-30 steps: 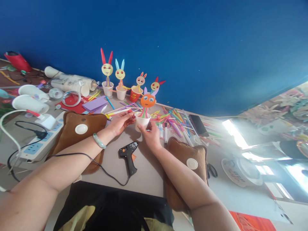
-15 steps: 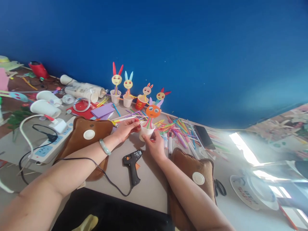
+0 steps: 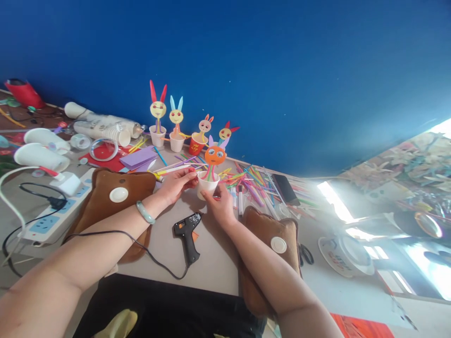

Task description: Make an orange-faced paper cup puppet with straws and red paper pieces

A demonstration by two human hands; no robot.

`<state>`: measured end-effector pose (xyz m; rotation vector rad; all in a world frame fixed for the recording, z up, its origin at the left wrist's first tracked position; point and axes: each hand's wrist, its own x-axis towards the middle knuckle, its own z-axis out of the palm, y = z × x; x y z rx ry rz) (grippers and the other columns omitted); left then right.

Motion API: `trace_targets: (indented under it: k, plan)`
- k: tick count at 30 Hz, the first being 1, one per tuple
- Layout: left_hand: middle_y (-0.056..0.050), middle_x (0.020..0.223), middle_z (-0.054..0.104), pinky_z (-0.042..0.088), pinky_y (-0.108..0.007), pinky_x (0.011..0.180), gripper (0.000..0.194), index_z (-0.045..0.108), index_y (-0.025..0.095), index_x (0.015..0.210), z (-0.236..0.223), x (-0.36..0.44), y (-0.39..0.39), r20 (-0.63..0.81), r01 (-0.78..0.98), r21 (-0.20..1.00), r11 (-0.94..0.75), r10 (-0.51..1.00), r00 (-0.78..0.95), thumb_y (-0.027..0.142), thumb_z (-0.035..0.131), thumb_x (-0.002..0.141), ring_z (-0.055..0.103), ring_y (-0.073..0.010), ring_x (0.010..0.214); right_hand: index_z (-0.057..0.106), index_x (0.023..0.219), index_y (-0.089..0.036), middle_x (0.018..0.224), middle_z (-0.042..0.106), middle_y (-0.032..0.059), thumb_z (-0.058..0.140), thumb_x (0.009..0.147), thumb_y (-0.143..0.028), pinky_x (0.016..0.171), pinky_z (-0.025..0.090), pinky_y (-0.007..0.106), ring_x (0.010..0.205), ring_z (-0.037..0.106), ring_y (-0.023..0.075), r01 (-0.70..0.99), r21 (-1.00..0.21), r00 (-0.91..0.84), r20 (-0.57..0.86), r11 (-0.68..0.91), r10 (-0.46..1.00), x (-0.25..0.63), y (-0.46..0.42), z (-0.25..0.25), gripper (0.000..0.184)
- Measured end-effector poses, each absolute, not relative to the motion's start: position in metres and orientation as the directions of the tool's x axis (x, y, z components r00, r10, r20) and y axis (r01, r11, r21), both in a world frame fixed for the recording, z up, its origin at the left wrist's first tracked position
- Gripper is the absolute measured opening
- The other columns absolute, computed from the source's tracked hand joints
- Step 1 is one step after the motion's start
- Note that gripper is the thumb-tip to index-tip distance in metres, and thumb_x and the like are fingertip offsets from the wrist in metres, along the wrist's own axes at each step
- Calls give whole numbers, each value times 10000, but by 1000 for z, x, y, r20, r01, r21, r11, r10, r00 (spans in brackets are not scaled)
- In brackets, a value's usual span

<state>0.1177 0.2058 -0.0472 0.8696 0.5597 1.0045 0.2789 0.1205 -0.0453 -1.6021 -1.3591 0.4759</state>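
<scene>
A white paper cup (image 3: 207, 185) stands between my hands, with an orange rabbit-like paper face (image 3: 214, 155) with lilac ears rising from it on coloured stems. My right hand (image 3: 221, 205) grips the cup low on its right and near side. At the cup's left edge, my left hand (image 3: 178, 184) has its fingers closed against the rim; its fingertips are partly hidden. On the table below the cup lies a black glue gun (image 3: 187, 238), its cable running left across my left forearm.
Several finished rabbit cups, one a red cup (image 3: 198, 144), line the blue wall. Coloured sticks (image 3: 252, 183) and a phone (image 3: 285, 189) lie behind my right hand. Brown cushions (image 3: 105, 202) flank the glue gun. A power strip (image 3: 52, 213) and stacked paper cups (image 3: 102, 131) are left; scissors (image 3: 306, 254) right.
The view has turned slightly right, so the whole scene sits further left. Both hands stay at the cup with little visible change in grip.
</scene>
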Motion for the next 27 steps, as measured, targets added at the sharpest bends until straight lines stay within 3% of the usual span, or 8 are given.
trace_targets:
  k: [6, 13, 27]
  plan:
    - [-19, 800, 730, 534, -275, 767, 290, 704, 140, 826, -45, 118, 202, -45, -552, 764, 335, 880, 473, 309, 881, 671, 673, -111, 709, 539, 746, -204, 641, 548, -29, 728, 720, -556, 550, 371, 266, 594, 443, 131, 474, -878, 360, 261, 65, 896, 279, 123, -43, 401]
    - [-29, 834, 750, 547, -287, 820, 275, 726, 137, 871, -35, 115, 198, -28, -560, 746, 359, 858, 513, 184, 876, 645, 701, -129, 770, 566, 794, -193, 699, 590, -10, 732, 731, -543, 583, 402, 272, 637, 481, 139, 422, -902, 383, 268, 91, 884, 278, 123, -42, 393]
    - [-16, 740, 728, 540, -297, 747, 379, 717, 138, 864, -40, 115, 200, -76, -543, 783, 302, 914, 399, 363, 907, 625, 674, -119, 665, 594, 852, -180, 777, 642, 23, 745, 723, -553, 648, 454, 295, 702, 545, 162, 460, -882, 374, 300, 106, 878, 278, 121, -49, 423]
